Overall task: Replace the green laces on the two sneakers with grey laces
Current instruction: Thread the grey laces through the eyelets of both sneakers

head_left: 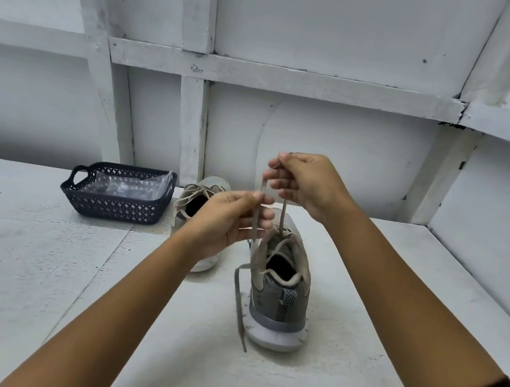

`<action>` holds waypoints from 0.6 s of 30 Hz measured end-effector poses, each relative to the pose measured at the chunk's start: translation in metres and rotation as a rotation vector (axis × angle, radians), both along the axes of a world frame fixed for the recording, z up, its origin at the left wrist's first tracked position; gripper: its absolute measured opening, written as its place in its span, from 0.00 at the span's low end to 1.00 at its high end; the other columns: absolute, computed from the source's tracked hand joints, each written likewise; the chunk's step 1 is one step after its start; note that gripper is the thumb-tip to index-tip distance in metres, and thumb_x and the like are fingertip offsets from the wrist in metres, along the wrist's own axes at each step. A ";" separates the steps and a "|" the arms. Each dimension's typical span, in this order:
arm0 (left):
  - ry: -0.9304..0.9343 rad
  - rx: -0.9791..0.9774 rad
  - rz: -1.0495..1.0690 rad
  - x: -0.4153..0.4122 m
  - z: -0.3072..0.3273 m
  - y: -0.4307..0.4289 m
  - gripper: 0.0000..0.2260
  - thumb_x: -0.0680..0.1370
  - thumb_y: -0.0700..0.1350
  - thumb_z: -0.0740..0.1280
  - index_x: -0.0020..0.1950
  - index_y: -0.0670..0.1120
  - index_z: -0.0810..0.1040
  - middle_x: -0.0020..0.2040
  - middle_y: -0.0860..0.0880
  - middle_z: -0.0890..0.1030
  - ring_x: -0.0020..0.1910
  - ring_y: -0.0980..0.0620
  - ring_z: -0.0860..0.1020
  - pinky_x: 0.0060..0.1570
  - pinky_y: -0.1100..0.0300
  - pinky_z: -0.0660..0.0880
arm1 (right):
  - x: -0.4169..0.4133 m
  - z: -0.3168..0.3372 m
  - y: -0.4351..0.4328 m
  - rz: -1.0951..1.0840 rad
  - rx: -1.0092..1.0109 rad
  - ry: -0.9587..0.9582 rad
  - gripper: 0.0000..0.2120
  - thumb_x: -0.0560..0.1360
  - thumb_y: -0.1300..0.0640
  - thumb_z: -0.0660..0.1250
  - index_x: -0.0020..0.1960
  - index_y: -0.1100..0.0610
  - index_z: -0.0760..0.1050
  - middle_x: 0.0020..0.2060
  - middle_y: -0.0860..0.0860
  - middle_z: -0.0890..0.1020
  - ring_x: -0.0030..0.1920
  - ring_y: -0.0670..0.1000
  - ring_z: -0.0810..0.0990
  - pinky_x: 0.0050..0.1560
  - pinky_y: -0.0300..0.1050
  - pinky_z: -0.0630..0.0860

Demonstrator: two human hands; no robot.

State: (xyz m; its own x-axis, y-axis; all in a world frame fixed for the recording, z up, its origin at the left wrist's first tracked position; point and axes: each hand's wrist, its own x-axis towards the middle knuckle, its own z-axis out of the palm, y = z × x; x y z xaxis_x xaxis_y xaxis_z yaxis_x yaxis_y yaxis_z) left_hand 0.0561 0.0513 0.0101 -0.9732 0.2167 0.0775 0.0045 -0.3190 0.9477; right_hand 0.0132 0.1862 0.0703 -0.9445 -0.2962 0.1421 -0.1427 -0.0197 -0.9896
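A grey sneaker [280,299] stands on the white table [33,257], heel toward me. Its dull olive-grey lace [237,298] rises from the eyelets, and one loose end trails down the shoe's left side onto the table. My left hand [228,222] pinches a strand of this lace just above the shoe. Higher up, my right hand [306,181] pinches the same lace, which loops between the two hands. A second, paler sneaker [198,200] stands behind my left hand, laced and tied, partly hidden by it.
A dark blue plastic basket [110,203] with a clear plastic bag inside sits at the back left of the table. A white panelled wall [307,33] rises right behind the shoes and along the right side.
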 end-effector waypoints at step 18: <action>-0.238 0.152 0.308 -0.011 -0.025 -0.011 0.06 0.78 0.39 0.63 0.45 0.44 0.79 0.35 0.51 0.81 0.35 0.56 0.80 0.38 0.63 0.77 | -0.012 -0.041 0.004 -0.260 1.041 0.370 0.17 0.79 0.52 0.60 0.36 0.62 0.75 0.30 0.54 0.77 0.37 0.58 0.76 0.35 0.43 0.70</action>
State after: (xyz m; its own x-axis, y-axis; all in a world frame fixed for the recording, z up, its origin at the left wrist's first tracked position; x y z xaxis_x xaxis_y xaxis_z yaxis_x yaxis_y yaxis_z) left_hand 0.0452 0.0408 -0.0149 -0.9854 -0.0835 -0.1483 -0.0917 -0.4734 0.8760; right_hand 0.0011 0.1905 0.0292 -0.9457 -0.2350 0.2248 -0.3098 0.8609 -0.4035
